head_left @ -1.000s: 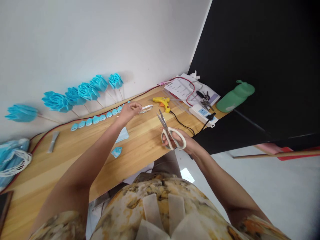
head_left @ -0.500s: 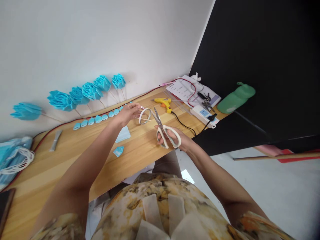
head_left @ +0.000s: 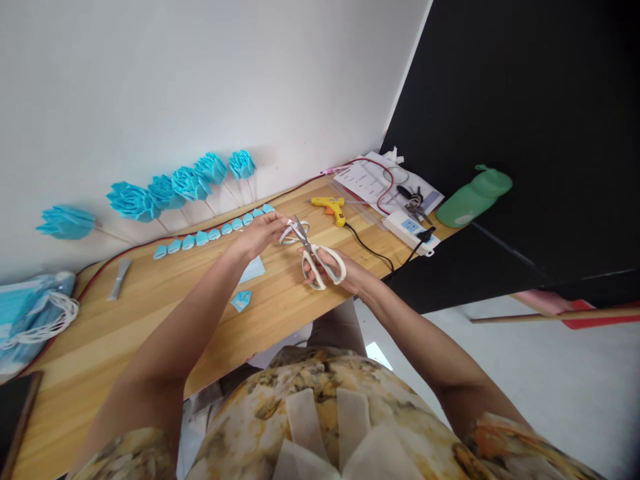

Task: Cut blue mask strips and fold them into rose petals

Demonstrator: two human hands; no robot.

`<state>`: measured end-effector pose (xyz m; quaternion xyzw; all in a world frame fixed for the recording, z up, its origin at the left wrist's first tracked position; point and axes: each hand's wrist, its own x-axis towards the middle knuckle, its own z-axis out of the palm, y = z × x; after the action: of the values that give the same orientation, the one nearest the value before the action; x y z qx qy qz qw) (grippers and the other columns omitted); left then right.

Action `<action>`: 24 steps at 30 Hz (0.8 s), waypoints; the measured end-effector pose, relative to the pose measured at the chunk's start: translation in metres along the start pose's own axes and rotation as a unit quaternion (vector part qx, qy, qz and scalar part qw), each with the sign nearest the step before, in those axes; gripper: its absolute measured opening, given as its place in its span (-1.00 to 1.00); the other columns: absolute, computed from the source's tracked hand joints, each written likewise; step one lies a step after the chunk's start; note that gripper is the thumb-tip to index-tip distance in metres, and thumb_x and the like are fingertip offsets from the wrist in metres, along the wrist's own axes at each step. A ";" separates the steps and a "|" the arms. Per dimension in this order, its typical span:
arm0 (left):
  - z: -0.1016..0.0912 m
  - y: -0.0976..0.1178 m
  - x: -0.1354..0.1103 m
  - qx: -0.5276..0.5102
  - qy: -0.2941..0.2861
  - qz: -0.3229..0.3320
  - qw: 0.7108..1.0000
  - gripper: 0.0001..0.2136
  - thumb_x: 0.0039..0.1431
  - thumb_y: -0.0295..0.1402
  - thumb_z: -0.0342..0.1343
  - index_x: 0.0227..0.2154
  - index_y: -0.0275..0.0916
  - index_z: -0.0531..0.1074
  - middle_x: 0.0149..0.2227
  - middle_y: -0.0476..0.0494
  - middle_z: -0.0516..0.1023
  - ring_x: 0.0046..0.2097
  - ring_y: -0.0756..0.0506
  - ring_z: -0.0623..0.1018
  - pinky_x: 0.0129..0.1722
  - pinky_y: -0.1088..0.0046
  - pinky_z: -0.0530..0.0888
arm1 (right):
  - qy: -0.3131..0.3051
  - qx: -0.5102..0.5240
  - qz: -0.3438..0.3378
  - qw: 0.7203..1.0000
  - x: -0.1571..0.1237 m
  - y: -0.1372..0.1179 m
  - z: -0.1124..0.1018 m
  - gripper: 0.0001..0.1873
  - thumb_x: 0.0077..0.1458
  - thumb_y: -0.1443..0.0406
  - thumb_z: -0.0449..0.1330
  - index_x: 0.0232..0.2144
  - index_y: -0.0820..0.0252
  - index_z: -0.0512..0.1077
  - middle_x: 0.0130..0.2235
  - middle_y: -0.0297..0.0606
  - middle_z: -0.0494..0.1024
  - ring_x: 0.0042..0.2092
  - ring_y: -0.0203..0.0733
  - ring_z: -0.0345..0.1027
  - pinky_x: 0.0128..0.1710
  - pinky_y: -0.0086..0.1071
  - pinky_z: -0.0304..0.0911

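My left hand (head_left: 264, 233) is closed in a pinch on a narrow white tape roll (head_left: 285, 238), a nearly used-up ring tilted beyond the fingertips. My right hand (head_left: 350, 272) grips scissors (head_left: 309, 249) with cream handles, fingers inside the loops. Their blades reach up to the tape by my left fingertips, overlapping the ring in view; whether they touch it I cannot tell. Under my left wrist lie a light blue sheet (head_left: 253, 269) and a small folded blue piece (head_left: 241, 301). Behind that hand runs a row of small folded blue pieces (head_left: 201, 238).
Several blue flowers on sticks (head_left: 134, 201) lean along the wall. A yellow glue gun (head_left: 334, 207) lies beyond the scissors, its cord running to a power strip (head_left: 411, 230). Papers (head_left: 370, 175), keys (head_left: 414, 200) and a green bottle (head_left: 473, 200) are at right, bagged blue material (head_left: 35, 320) at left.
My right hand has brought the scissors left, so their blades now reach the tape at my left fingertips. The tape ring has tipped flatter. The view has shifted slightly.
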<state>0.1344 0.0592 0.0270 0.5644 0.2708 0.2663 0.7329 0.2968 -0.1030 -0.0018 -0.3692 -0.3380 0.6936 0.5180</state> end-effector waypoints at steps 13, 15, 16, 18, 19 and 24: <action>-0.004 -0.007 -0.010 0.000 -0.034 -0.001 0.999 -0.74 0.04 -0.22 0.36 -0.40 -0.29 0.45 -0.35 -0.12 0.60 -0.26 -0.07 0.57 -0.15 0.36 0.42 | 0.033 -0.009 -0.043 0.999 0.015 0.001 0.010 -0.44 0.01 -0.10 0.31 -0.14 0.22 0.49 -0.45 -0.38 0.44 -0.52 -0.38 0.27 -0.46 -0.40 0.41; -0.004 -0.008 -0.011 0.000 -0.046 -0.015 0.999 -0.73 0.07 -0.20 0.34 -0.38 -0.28 0.44 -0.37 -0.11 0.59 -0.30 -0.06 0.56 -0.19 0.37 0.41 | 0.032 -0.012 -0.044 0.998 0.014 -0.001 0.012 -0.43 0.00 -0.10 0.32 -0.14 0.23 0.49 -0.46 -0.40 0.42 -0.55 -0.40 0.24 -0.57 -0.47 0.30; -0.004 -0.008 -0.011 -0.001 -0.051 -0.018 0.999 -0.73 0.07 -0.19 0.33 -0.37 -0.28 0.44 -0.38 -0.09 0.57 -0.33 -0.04 0.54 -0.21 0.39 0.41 | 0.033 -0.012 -0.044 0.998 0.013 -0.002 0.014 -0.43 0.00 -0.10 0.32 -0.15 0.23 0.48 -0.47 -0.41 0.41 -0.56 -0.41 0.23 -0.61 -0.50 0.24; -0.004 -0.009 -0.011 -0.003 -0.054 -0.012 0.998 -0.74 0.08 -0.19 0.33 -0.36 -0.28 0.45 -0.40 -0.05 0.53 -0.38 0.01 0.49 -0.28 0.44 0.37 | 0.035 -0.006 -0.044 0.998 0.013 -0.003 0.016 -0.43 0.00 -0.10 0.33 -0.16 0.24 0.48 -0.49 -0.43 0.39 -0.58 -0.43 0.19 -0.65 -0.52 0.15; -0.003 -0.010 -0.011 -0.003 -0.053 -0.006 0.999 -0.74 0.08 -0.20 0.33 -0.35 -0.28 0.45 -0.41 -0.03 0.51 -0.41 0.03 0.45 -0.31 0.46 0.35 | 0.036 0.000 -0.043 0.998 0.013 -0.003 0.017 -0.43 -0.01 -0.10 0.33 -0.17 0.25 0.48 -0.50 -0.43 0.38 -0.59 -0.44 0.18 -0.66 -0.53 0.14; -0.001 -0.007 -0.010 0.029 -0.044 0.025 0.998 -0.75 0.09 -0.20 0.31 -0.39 -0.27 0.45 -0.45 0.01 0.41 -0.46 0.06 0.33 -0.43 0.50 0.24 | 0.047 0.042 -0.038 0.997 0.015 -0.001 0.018 -0.42 -0.07 -0.09 0.37 -0.21 0.27 0.48 -0.53 -0.45 0.36 -0.63 -0.49 0.10 -0.70 -0.56 0.03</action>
<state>0.1270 0.0511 0.0207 0.6033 0.2321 0.2517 0.7203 0.2792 -0.0896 0.0059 -0.3663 -0.2980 0.6687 0.5743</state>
